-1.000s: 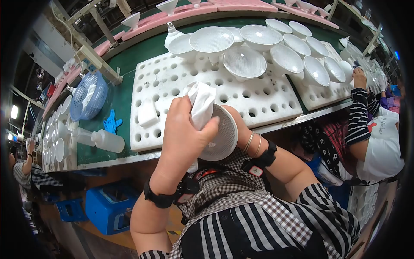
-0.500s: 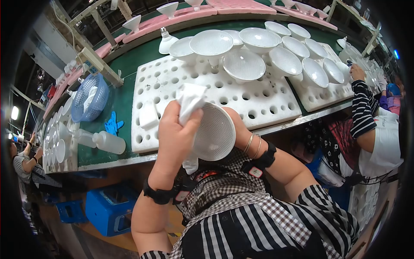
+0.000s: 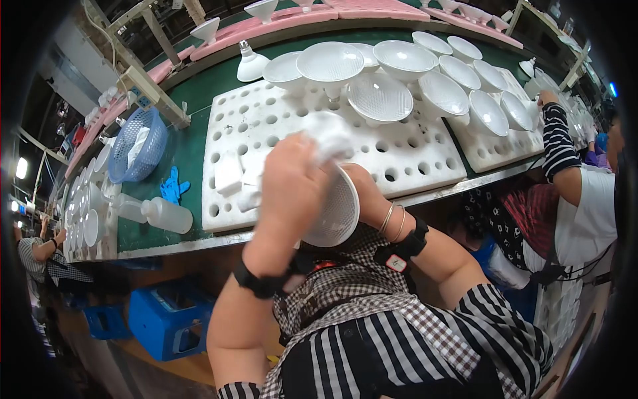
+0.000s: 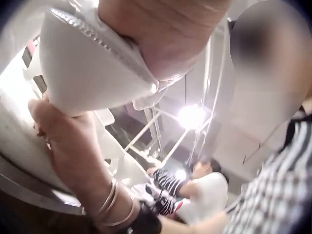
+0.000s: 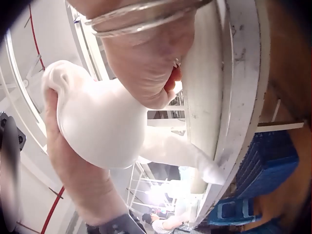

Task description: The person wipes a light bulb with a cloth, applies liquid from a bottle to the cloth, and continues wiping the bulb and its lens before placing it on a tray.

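Note:
A white cone-shaped lamp (image 3: 340, 216) with a ribbed round lens is held up in front of the person's apron. From behind, my right hand (image 3: 365, 189) grips its narrow end; in the right wrist view, that hand (image 5: 146, 63) has curled fingers there. My left hand (image 3: 292, 196), blurred, holds a white cloth (image 3: 327, 136) against the lens side near the upper rim. In the left wrist view, the left hand (image 4: 165, 34) lies over the lens edge of the lamp (image 4: 87, 68), and the lens face is mostly hidden.
Several similar lamps (image 3: 379, 98) stand in a white foam board (image 3: 266, 139) full of holes. Left of it are a blue glove (image 3: 174, 186), a plastic bottle (image 3: 167, 215) and a blue basket (image 3: 154, 143). Blue stools (image 3: 159, 319) stand below; another person (image 3: 585, 193) works at the right.
The left hand with the cloth first swung left, then came back right and up along the rim. The lamp's lens has turned more edge-on since half a second ago.

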Demonstrator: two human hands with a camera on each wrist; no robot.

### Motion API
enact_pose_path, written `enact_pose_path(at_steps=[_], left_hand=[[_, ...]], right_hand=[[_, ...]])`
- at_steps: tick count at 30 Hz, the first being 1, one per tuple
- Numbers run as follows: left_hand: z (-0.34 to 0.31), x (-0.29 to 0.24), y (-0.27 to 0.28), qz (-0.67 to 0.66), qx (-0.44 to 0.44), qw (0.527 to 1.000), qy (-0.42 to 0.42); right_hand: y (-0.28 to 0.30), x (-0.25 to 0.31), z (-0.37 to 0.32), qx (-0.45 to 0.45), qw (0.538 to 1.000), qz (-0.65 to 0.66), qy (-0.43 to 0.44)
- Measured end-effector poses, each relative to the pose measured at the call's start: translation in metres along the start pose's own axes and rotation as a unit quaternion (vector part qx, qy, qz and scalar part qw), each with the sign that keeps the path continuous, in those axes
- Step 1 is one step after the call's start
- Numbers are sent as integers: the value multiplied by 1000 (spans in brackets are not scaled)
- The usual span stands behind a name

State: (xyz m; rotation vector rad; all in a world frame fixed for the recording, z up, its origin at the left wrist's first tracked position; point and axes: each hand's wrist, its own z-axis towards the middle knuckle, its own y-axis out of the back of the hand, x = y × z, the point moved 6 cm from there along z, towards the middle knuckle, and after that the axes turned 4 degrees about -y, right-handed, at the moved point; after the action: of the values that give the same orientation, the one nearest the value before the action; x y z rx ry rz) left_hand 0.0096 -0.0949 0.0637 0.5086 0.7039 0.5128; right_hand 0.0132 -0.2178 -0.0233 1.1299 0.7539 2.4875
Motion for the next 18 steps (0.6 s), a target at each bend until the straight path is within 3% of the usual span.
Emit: enact_pose_path(at_steps=[2,3,5,7,8,11,12,14,16,17,18], left_hand=[[4,47,15,182,50,972,137],[-4,61,23,225,39,966,124],[-21,80,31,269,29,957,106],[-36,92,44,221,-61,962,150],[-38,89,45,218,-54,963,150],[-41,83,65,-19,-175,962,210],[-39,70,66,-19,-175,961,211],[-26,15,61,-52,-181,979,75],[-16,-40,41,-37,-14,993,-109],[-14,-61,19,8,50,987,-150],[-14,-75,1,53,113,974,-190]], right_hand=[[-3,-11,3,45,993,88,-71],[-25,-44,-7,-14,959,269,-87],[-31,-44,-6,-31,948,305,-89],[-29,-44,-10,-55,933,341,-105],[-23,-37,-8,-27,952,290,-95],[-10,-22,-2,-4,976,208,-63],[-8,-19,-1,-12,982,185,-46],[-14,-23,0,7,974,210,-80],[-14,-11,1,27,965,234,-116],[-13,-3,-6,-34,789,525,-317],[-26,6,-20,-92,488,731,-468]])
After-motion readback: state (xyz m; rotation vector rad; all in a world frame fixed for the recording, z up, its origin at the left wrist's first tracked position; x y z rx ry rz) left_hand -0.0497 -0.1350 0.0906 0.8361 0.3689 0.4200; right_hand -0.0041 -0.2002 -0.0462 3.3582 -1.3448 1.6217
